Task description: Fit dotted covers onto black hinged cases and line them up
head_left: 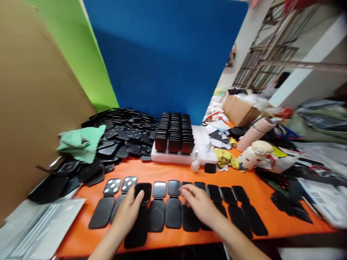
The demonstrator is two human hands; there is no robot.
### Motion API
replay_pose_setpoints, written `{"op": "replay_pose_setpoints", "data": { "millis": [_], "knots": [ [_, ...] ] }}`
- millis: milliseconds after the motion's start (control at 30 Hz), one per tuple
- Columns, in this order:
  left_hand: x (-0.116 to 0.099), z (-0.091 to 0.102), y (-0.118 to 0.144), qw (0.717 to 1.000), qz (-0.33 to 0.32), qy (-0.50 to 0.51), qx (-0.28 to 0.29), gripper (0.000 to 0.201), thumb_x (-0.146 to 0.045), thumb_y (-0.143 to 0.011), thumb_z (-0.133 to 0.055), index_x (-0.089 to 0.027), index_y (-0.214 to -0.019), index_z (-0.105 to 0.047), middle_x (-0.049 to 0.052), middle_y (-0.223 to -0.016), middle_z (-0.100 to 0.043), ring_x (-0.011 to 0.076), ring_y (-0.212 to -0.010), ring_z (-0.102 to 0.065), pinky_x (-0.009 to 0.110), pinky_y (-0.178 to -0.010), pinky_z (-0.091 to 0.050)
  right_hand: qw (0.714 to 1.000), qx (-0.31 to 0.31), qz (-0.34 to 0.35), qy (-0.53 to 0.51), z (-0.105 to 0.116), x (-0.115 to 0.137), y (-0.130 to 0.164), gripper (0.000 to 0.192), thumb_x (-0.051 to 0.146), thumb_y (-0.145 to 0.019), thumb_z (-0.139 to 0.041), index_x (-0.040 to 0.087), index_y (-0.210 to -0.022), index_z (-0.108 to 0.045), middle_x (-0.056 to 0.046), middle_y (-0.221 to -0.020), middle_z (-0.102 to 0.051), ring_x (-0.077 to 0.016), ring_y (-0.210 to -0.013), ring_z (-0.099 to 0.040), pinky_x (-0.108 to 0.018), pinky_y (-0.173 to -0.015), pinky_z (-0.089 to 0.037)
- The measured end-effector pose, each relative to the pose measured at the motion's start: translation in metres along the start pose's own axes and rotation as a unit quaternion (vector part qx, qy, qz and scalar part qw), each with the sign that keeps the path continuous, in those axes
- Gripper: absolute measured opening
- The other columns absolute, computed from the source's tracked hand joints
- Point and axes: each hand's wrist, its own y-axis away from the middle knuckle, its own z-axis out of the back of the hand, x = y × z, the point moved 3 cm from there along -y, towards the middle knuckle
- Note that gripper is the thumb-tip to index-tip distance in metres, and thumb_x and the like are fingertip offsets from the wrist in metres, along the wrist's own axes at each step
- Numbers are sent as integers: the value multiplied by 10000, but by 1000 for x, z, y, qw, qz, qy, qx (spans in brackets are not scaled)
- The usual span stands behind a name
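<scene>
My left hand is closed on a black hinged case, thumb on its upper square flap; the case hangs open over the row. My right hand hovers by the middle of the row, fingertips drawn together near a small square panel; whether they hold anything I cannot make out. Several similar opened black cases lie side by side along the table. At the left end, two square flaps carry white dots. Other cases in the row are partly hidden behind my hands.
A white foam block holds stacked rows of black plates. Left of it lies a heap of black pieces under a green cloth. A small bottle, yellow cloth and pink flask stand rightward.
</scene>
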Motion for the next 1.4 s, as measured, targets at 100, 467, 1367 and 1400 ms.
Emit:
{"op": "replay_pose_setpoints", "data": {
  "millis": [100,467,1367,1400],
  "knots": [
    [9,4,-12,997,6,-83,0,392,-360,-884,-315,-176,-1200,-456,115,-1191,-601,230,-1117,-552,318,-869,-448,999,-37,-27,-9,24,-22,-4,363,482,-843,-451,173,-921,-625,-13,-655,-601,-160,-625,-563,-255,-589,-427],
    [0,-10,-11,977,-62,-191,-76,449,-267,-864,-404,-122,-1289,-427,159,-1275,-489,287,-1197,-433,404,-973,-343,939,-147,-37,307,103,-63,-7,347,448,-881,-382,224,-1002,-618,-54,-967,-670,-202,-863,-622,-292,-745,-477],
    [22,34,20,918,52,-370,-131,469,-468,-830,-430,-169,-1162,-573,124,-1335,-451,321,-1214,-374,454,-947,-340,837,-57,13,545,130,-89,-67,407,236,-829,-454,246,-1236,-454,-80,-1148,-570,-254,-961,-577,-339,-694,-420],
    [22,34,18,918,57,-370,-128,481,-474,-824,-434,-166,-1167,-572,126,-1336,-448,324,-1215,-371,457,-949,-339,838,-57,15,543,129,-86,-68,397,223,-824,-458,236,-1220,-464,-83,-1169,-557,-251,-976,-571,-332,-706,-418]
  ]
}}
